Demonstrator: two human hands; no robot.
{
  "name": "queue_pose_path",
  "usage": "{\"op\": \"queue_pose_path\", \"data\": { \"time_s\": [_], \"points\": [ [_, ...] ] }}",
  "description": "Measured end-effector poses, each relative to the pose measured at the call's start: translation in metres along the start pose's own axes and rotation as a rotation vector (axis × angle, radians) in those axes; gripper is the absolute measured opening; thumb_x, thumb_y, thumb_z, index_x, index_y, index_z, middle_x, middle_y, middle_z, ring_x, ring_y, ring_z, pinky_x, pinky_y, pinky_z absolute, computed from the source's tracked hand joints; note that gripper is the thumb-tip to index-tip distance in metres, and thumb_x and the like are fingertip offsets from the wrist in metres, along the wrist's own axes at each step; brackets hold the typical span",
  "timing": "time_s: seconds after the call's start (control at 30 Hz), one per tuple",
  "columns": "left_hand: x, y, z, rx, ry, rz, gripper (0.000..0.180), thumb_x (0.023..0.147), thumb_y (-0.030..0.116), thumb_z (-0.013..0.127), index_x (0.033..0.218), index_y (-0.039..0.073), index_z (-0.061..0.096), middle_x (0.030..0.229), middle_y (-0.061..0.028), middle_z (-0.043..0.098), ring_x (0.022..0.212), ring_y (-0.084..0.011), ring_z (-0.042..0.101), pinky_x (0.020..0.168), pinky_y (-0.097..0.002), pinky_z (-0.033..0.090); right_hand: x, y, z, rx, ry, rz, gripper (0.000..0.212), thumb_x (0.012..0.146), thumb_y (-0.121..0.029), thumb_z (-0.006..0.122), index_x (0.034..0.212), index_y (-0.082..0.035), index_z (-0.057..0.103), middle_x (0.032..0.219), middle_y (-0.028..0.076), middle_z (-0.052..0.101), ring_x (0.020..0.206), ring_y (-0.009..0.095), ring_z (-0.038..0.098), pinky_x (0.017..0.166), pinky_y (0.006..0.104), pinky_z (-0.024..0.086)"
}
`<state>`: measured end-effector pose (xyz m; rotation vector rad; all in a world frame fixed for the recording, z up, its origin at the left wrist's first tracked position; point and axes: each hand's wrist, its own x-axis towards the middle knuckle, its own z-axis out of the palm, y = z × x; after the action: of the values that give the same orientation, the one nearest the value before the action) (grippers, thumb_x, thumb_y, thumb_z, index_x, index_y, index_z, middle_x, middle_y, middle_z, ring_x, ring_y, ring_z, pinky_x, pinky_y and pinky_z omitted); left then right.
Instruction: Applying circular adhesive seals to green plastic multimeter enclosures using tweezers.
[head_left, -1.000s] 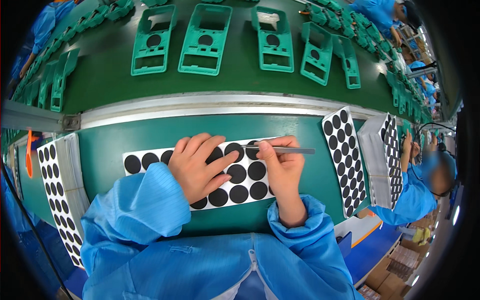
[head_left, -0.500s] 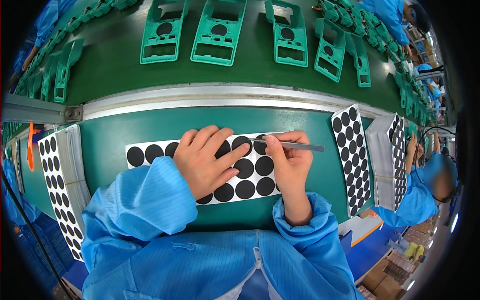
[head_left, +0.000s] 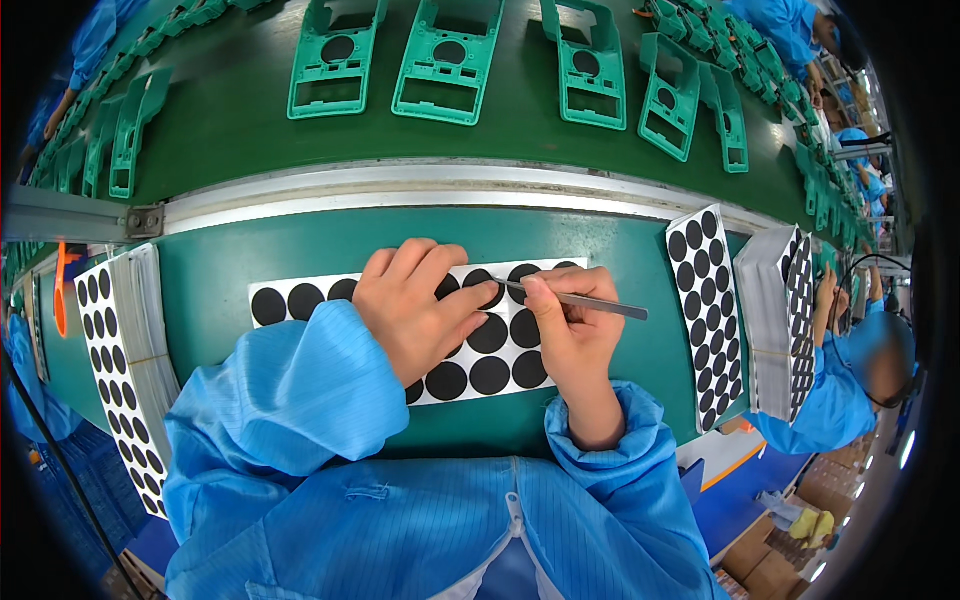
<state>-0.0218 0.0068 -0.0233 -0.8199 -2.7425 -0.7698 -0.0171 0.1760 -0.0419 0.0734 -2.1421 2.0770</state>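
A white sheet [head_left: 509, 356] with rows of round black stickers [head_left: 489, 376] lies on the green work surface in front of me. My left hand [head_left: 420, 312] rests on it, fingers spread, its index fingertip beside a top-row sticker. Between thumb and fingers my right hand [head_left: 578, 335] grips metal tweezers [head_left: 612, 305]. Their tip points left and meets the edge of that sticker, close to my left index finger. Whether the tip has caught the sticker I cannot tell. Both hands cover part of the sheet.
Bundled sticker sheets stand at the left [head_left: 150, 320] and right [head_left: 765, 320], with a looser stack [head_left: 705, 320] beside the right one. Beyond a metal rail [head_left: 420, 188], green plastic housings [head_left: 450, 65] lie on a dark green conveyor belt [head_left: 240, 120]. A co-worker in blue [head_left: 835, 390] sits at right.
The housings on the belt have shifted slightly right and away. My left hand has moved up a little on the sheet, and the tweezer tip has slid slightly left.
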Motion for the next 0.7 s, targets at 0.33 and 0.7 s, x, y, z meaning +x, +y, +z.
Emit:
{"op": "queue_pose_path", "data": {
  "time_s": [0.33, 0.7],
  "points": [
    [0.007, 0.002, -0.001, -0.048, -0.024, -0.027, 0.035, 0.062, 0.019, 0.067, 0.096, 0.016, 0.057, 0.097, -0.0054, 0.05, 0.086, -0.0236, 0.048, 0.069, -0.0346, 0.039, -0.002, -0.003, -0.004, -0.053, -0.037, -0.031, 0.009, 0.074, -0.002, 0.061, 0.074, -0.001, 0.052, 0.069, 0.006, 0.057, 0.058, 0.007, 0.051, 0.05, 0.0187, 0.039],
    [0.01, 0.002, 0.0, -0.137, -0.083, -0.029, 0.044, 0.056, 0.029, 0.072, 0.097, 0.017, 0.057, 0.1, -0.0059, 0.047, 0.089, -0.0245, 0.045, 0.072, -0.0357, 0.037, -0.003, -0.02, -0.019, -0.16, -0.168, -0.322, 0.014, 0.07, 0.004, 0.062, 0.076, -0.001, 0.051, 0.074, 0.011, 0.06, 0.054, 0.012, 0.053, 0.045, 0.0201, 0.04]
  ]
}}
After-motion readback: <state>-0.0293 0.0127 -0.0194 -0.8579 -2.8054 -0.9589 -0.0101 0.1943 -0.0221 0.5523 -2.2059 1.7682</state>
